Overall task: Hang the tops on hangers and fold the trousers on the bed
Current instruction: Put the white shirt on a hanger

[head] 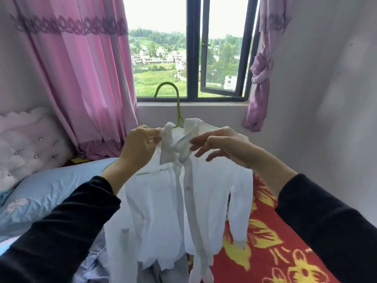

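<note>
While the collar is pinched by the left hand [140,146], the white shirt [173,201] is carried on the green hanger [177,103] above the bed [275,252]; the right hand [222,146] is held with fingers spread wide. Hanging is judged unfinished: collar straightening is required.

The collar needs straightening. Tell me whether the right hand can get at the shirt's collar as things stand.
Probably yes. The right hand hovers open right beside the collar of the white shirt, with nothing between them.

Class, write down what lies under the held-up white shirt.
Below the white shirt, crumpled pale blue-grey clothes lie beside a red flowered blanket. How far they reach behind the fabric is covered.
</note>
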